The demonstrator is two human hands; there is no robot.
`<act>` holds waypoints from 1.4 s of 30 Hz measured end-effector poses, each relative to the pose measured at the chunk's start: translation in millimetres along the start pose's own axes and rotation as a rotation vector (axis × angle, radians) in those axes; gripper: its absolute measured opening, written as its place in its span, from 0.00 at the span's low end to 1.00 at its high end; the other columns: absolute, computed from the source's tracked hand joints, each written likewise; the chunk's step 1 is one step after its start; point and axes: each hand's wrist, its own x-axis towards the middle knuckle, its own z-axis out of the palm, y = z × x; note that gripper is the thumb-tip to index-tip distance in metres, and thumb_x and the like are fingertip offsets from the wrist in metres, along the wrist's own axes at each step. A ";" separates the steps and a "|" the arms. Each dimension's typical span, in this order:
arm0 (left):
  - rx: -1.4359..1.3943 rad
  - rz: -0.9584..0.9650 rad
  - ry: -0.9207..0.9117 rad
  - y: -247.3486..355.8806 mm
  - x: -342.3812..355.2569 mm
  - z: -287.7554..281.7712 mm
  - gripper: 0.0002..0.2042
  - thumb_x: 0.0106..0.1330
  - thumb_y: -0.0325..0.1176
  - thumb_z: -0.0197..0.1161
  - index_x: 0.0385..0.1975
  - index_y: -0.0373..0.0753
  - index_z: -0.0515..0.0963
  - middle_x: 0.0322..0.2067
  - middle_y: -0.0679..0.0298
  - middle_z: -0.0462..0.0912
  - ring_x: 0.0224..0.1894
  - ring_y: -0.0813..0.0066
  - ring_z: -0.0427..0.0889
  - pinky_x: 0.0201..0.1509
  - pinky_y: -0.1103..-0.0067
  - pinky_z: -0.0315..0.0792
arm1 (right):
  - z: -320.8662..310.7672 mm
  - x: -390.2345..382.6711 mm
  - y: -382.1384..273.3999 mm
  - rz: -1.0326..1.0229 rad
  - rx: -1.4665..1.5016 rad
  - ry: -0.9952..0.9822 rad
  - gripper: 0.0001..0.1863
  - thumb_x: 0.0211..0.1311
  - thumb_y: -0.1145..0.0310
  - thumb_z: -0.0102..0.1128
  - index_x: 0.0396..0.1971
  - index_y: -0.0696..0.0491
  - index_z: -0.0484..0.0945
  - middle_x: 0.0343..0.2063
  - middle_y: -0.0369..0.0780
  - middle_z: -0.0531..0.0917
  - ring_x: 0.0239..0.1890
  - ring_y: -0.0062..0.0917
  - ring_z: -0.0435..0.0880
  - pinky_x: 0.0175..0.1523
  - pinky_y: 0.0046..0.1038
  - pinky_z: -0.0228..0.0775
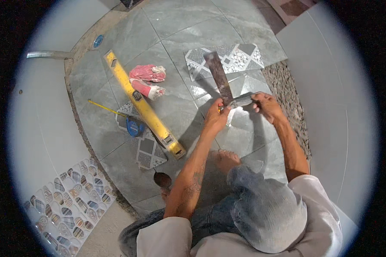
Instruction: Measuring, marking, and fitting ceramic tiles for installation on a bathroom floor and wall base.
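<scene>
Left hand [216, 115] grips the long flat metal blade [219, 77] upright over the floor tiles [167, 25], right hand [266, 106] pinching a small metal piece [242, 100] against its base, apparently steadying it.

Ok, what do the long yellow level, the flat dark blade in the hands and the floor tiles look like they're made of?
The long yellow spirit level looks like painted metal: straight boxy edges, though plastic is possible. The flat dark rectangular blade, gripped by the left hand with the right hand on a grey piece beside it, looks like dull, stained steel. The grey floor tiles seem glazed ceramic, showing soft reflections and grout lines.
</scene>
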 end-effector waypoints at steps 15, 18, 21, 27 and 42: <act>0.155 -0.132 -0.098 24.6 85.6 -41.6 0.09 0.56 0.29 0.65 0.29 0.33 0.73 0.23 0.61 0.77 0.27 0.68 0.75 0.32 0.72 0.68 | 40.6 43.4 -39.5 -0.306 -1.228 0.047 0.38 0.46 0.56 0.71 0.56 0.51 0.63 0.38 0.50 0.78 0.39 0.42 0.79 0.44 0.38 0.71; 0.275 -0.024 0.083 37.9 81.5 -37.3 0.11 0.54 0.32 0.67 0.27 0.33 0.73 0.22 0.57 0.78 0.26 0.62 0.79 0.32 0.70 0.70 | 37.7 53.7 -47.0 -0.782 -1.507 0.058 0.39 0.41 0.56 0.72 0.56 0.46 0.65 0.55 0.45 0.69 0.58 0.39 0.68 0.55 0.42 0.61; 0.339 0.004 0.261 42.7 59.7 -25.2 0.13 0.53 0.34 0.70 0.25 0.34 0.72 0.19 0.61 0.77 0.23 0.67 0.78 0.30 0.74 0.71 | 35.3 77.6 -56.1 -0.866 -1.531 -0.103 0.40 0.40 0.52 0.71 0.58 0.43 0.65 0.61 0.40 0.62 0.65 0.39 0.56 0.61 0.46 0.52; 0.256 -0.094 0.290 27.5 48.3 -14.6 0.13 0.54 0.34 0.69 0.23 0.33 0.71 0.19 0.60 0.78 0.24 0.68 0.80 0.29 0.74 0.71 | 34.5 107.3 -62.7 -1.008 -1.599 -0.307 0.41 0.40 0.47 0.68 0.58 0.42 0.67 0.59 0.38 0.65 0.62 0.38 0.60 0.58 0.46 0.54; -0.467 -0.167 0.470 28.6 51.5 -4.1 0.11 0.59 0.33 0.65 0.33 0.34 0.72 0.20 0.65 0.77 0.19 0.80 0.73 0.24 0.79 0.69 | 53.0 109.8 -47.3 -1.161 -1.595 -0.303 0.28 0.49 0.50 0.59 0.54 0.37 0.73 0.56 0.37 0.69 0.59 0.41 0.61 0.57 0.45 0.51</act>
